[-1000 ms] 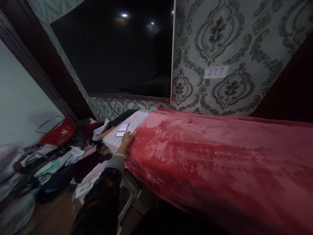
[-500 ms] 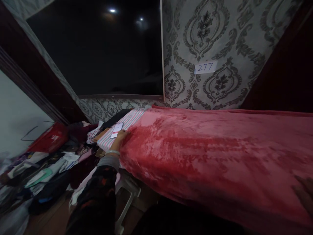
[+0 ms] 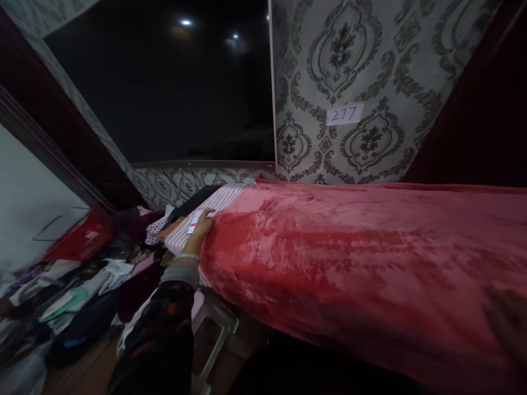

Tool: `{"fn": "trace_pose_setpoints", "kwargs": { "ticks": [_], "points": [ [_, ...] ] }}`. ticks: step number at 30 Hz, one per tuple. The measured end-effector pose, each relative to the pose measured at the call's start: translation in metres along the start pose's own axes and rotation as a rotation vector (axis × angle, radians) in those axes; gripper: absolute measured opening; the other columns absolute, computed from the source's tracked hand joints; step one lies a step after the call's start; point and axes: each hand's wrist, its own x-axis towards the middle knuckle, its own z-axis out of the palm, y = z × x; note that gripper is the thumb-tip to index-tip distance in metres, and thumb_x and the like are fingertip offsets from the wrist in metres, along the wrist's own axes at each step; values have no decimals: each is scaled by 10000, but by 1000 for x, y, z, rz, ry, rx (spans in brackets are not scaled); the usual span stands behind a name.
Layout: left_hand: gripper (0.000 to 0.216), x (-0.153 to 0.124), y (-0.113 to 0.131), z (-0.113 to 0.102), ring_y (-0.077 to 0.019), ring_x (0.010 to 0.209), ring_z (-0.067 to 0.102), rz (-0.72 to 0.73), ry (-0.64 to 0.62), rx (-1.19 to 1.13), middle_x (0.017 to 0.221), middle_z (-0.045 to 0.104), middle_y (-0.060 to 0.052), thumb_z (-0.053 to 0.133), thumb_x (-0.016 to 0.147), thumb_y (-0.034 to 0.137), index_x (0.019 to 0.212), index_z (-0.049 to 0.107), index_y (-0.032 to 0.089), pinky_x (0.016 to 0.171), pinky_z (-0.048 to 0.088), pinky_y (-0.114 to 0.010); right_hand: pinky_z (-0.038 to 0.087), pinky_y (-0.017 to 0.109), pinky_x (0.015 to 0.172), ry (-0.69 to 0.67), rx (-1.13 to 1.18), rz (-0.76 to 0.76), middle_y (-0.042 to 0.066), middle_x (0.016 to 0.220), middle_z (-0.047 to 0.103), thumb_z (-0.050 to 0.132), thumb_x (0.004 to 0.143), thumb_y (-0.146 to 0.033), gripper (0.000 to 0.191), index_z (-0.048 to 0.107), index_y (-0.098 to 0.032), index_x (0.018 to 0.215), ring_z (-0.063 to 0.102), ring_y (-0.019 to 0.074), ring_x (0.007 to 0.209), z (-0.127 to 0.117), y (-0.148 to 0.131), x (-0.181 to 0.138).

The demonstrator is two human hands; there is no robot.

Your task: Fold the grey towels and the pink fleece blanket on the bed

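Note:
A red plush blanket (image 3: 329,247) lies spread over a long raised surface. At its left end my left hand (image 3: 203,221) is beside the blanket's edge, fingers stretched out and slightly apart, holding nothing I can see. A phone with a lit screen (image 3: 191,224) lies partly behind that hand, on a striped cloth (image 3: 177,240) that shows past the blanket. Low at the right edge of the view, my right hand (image 3: 507,321) is dark and blurred, its fingers apart over the blanket; whether it touches is unclear.
A pale plastic stool (image 3: 224,321) stands below the blanket's left end. Piled clothes (image 3: 102,280) and a red bag (image 3: 84,236) cover the floor at left. Behind the blanket, a large dark television (image 3: 177,93) hangs on a patterned wall, near a paper marked 277 (image 3: 345,114).
My left hand has shifted slightly up and left from the blanket's edge, now covering part of the phone. My right hand has come a little further into view. The blanket looks almost unchanged.

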Motion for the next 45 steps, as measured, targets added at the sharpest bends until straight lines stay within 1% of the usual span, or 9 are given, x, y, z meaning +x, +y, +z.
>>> {"fn": "trace_pose_setpoints", "kwargs": {
  "ticks": [3, 6, 10, 15, 22, 29, 36, 42, 45],
  "points": [
    [299, 2, 5, -4, -117, 482, 467, 39, -68, 21, 569, 511, 60, 571, 681, 204, 954, 693, 194, 522, 383, -235, 431, 671, 941, -42, 71, -52, 318, 1100, 679, 399, 813, -835, 667, 783, -315, 974, 597, 455, 1164, 13, -41, -5],
    [101, 5, 11, -4, -134, 552, 513, 47, -150, 48, 600, 567, 25, 601, 651, 242, 708, 659, 184, 576, 414, -252, 465, 674, 1008, -116, 166, -86, 199, 1158, 700, 455, 894, -701, 480, 753, -361, 1054, 617, 431, 1158, 25, -103, -8],
    [140, 7, 18, -6, -141, 607, 526, 75, -244, 66, 629, 591, 30, 666, 598, 247, 725, 661, 189, 606, 423, -249, 502, 587, 1063, -245, 256, -134, 108, 1207, 707, 462, 968, -519, 353, 739, -337, 1089, 646, 349, 1163, 46, -180, -7],
    [246, 6, 27, -20, -167, 705, 567, 145, -308, 52, 709, 629, 19, 705, 566, 260, 800, 688, 187, 681, 460, -270, 535, 545, 1029, -323, 315, -246, 94, 1211, 716, 466, 938, -492, 399, 752, -266, 1099, 658, 307, 1158, 85, -239, 0],
    [390, 5, 41, -39, -233, 989, 608, 275, -319, -5, 976, 712, -57, 784, 553, 455, 819, 680, 189, 906, 475, -320, 499, 535, 1047, -444, 346, -396, 109, 1249, 701, 457, 935, -414, 425, 730, -219, 1197, 641, 300, 1179, 133, -287, 22],
    [453, 0, 61, -50, -250, 982, 598, 378, -295, 46, 1013, 720, -79, 768, 581, 542, 848, 684, 186, 907, 484, -338, 418, 551, 1107, -460, 214, -427, 149, 1400, 595, 595, 877, -388, 569, 584, -202, 1415, 539, 329, 1291, 164, -320, 32],
    [351, -13, 84, -57, -242, 994, 628, 432, -200, -48, 956, 709, -54, 774, 597, 478, 812, 691, 213, 948, 499, -325, 426, 524, 1030, -421, 61, -308, 162, 1425, 535, 715, 825, -533, 706, 543, -230, 1439, 473, 370, 1281, 159, -366, 32],
    [398, -29, 104, -58, -290, 1086, 616, 432, -162, -108, 1112, 717, -60, 820, 583, 515, 833, 709, 225, 1019, 489, -396, 432, 454, 956, -462, 47, -258, 139, 1216, 623, 689, 877, -422, 484, 641, -215, 1311, 518, 329, 1147, 146, -388, 35],
    [396, -35, 116, -58, -286, 1055, 623, 464, -169, -100, 1084, 713, -65, 822, 591, 513, 835, 707, 222, 993, 509, -399, 425, 436, 946, -463, 72, -264, 132, 1171, 631, 656, 899, -355, 370, 669, -207, 1238, 524, 317, 1115, 147, -388, 35]
  ]
}}
